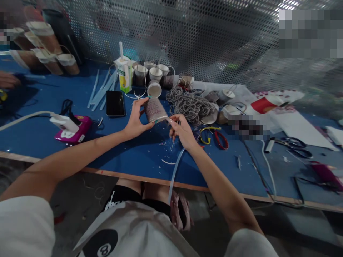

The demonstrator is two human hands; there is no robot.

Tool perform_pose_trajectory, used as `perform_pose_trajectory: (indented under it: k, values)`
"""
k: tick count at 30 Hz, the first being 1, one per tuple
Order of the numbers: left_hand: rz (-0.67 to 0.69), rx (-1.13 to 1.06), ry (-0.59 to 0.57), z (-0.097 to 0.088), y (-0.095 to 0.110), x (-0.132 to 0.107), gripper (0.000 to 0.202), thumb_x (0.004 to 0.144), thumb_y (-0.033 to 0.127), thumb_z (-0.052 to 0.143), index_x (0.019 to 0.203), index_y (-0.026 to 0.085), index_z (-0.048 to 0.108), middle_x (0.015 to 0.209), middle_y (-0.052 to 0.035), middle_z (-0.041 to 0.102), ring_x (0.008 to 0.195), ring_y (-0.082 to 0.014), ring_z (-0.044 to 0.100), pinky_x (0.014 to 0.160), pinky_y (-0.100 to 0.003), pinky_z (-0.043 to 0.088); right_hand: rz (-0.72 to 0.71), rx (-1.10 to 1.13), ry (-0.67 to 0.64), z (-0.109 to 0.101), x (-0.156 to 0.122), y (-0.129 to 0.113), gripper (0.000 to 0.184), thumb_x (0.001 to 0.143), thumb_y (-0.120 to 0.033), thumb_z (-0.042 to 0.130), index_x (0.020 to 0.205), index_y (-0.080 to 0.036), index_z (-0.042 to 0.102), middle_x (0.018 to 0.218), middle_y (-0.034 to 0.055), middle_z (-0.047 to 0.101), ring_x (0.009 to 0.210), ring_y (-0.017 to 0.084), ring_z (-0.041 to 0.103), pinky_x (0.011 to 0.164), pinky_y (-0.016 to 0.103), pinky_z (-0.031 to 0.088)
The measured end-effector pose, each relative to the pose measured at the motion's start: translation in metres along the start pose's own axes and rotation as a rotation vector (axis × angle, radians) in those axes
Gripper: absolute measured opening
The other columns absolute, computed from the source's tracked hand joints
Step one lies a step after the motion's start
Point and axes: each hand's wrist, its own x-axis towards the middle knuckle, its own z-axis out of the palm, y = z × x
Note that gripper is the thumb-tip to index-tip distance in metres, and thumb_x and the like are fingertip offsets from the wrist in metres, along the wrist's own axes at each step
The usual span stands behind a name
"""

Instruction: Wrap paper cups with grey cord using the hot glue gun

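Note:
My left hand (136, 119) spans a small tapered cup wrapped in grey-brown cord (155, 110), its thumb and fingertips at opposite ends. The cup lies tilted on its side above the table. At its near right rim, my right hand (180, 129) pinches the end of a thin pale strip. A translucent strip (176, 167) runs from beneath my right wrist over the table's front edge; whether it is the same strip is hidden. Just beyond the cup lies a white-lined cup (154, 89), its opening facing me.
Behind are a tangled heap of grey cord (187, 105), several cups (140, 73) and a drink carton (124, 76). A phone (115, 103) and pink power socket (76, 130) lie left. Red-handled scissors (221, 139) and dark scissors (294, 144) lie right. Another person's hand (9, 80) shows far left.

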Motion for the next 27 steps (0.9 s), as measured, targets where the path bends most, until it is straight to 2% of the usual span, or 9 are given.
perform_pose_trajectory:
  k: [3,5,7,10,15,19,22,27]
  values:
    - [-0.026,-0.010,-0.011,0.000,0.002,-0.001,0.085,0.075,0.067,0.074,0.142,0.030,0.036,0.136,-0.0108,0.040,0.129,-0.0275,0.049,0.100,-0.040,0.055,-0.064,0.001,-0.085,0.000,-0.001,0.002,0.049,0.079,-0.065,0.066,0.097,-0.020,0.058,0.060,-0.0085,0.039,0.039,0.005,0.037,0.037,0.023,0.030]
    - [-0.037,-0.015,-0.014,0.000,0.002,-0.002,0.085,0.074,0.066,0.075,0.142,0.031,0.037,0.137,-0.0106,0.039,0.129,-0.0274,0.049,0.100,-0.041,0.055,-0.062,0.070,-0.137,-0.002,-0.001,0.004,0.049,0.079,-0.066,0.067,0.093,-0.019,0.062,0.057,-0.0093,0.034,0.040,0.004,0.029,0.038,0.022,0.024]
    - [-0.045,-0.019,-0.016,-0.001,0.001,-0.002,0.086,0.073,0.064,0.077,0.141,0.031,0.037,0.138,-0.0104,0.039,0.129,-0.0276,0.049,0.101,-0.041,0.055,-0.063,0.133,-0.179,-0.004,0.000,0.006,0.051,0.077,-0.070,0.068,0.079,-0.019,0.063,0.055,-0.0088,0.031,0.043,0.004,0.025,0.040,0.022,0.021]
    - [-0.035,-0.029,-0.027,-0.002,0.000,-0.002,0.086,0.073,0.062,0.079,0.142,0.032,0.036,0.138,-0.0098,0.039,0.130,-0.0279,0.049,0.101,-0.041,0.055,-0.097,0.170,-0.225,-0.008,0.001,0.008,0.060,0.073,-0.076,0.068,0.060,-0.018,0.057,0.057,-0.0061,0.034,0.046,0.005,0.029,0.043,0.024,0.022]
    - [-0.016,-0.034,-0.043,-0.003,0.000,-0.002,0.085,0.074,0.058,0.080,0.142,0.033,0.036,0.137,-0.0093,0.039,0.130,-0.0274,0.048,0.101,-0.041,0.055,-0.187,0.166,-0.156,-0.011,0.000,0.007,0.062,0.067,-0.065,0.081,0.053,-0.018,0.043,0.067,-0.0039,0.041,0.055,0.006,0.036,0.050,0.025,0.031]
    - [-0.009,-0.026,-0.062,-0.004,0.002,-0.002,0.084,0.075,0.057,0.079,0.143,0.033,0.036,0.137,-0.0097,0.039,0.130,-0.0278,0.048,0.099,-0.041,0.056,-0.263,0.113,-0.141,-0.011,-0.001,0.006,0.055,0.070,-0.062,0.080,0.058,-0.018,0.050,0.080,0.0010,0.056,0.068,0.010,0.049,0.059,0.026,0.039]
    - [-0.001,-0.023,-0.086,-0.005,0.003,-0.002,0.082,0.076,0.058,0.078,0.142,0.033,0.036,0.136,-0.0097,0.039,0.130,-0.0276,0.048,0.099,-0.040,0.056,-0.263,0.121,-0.098,-0.012,0.002,0.008,0.051,0.075,-0.065,0.075,0.066,-0.020,0.053,0.069,-0.0009,0.059,0.060,0.009,0.049,0.058,0.026,0.039]
    - [0.009,-0.022,-0.128,-0.005,0.007,-0.002,0.081,0.077,0.059,0.076,0.143,0.032,0.037,0.135,-0.0098,0.040,0.127,-0.0261,0.051,0.098,-0.038,0.057,-0.354,0.003,0.089,-0.013,0.012,0.015,0.052,0.079,-0.067,0.070,0.065,-0.021,0.052,0.056,-0.0045,0.051,0.051,0.008,0.044,0.053,0.025,0.035]
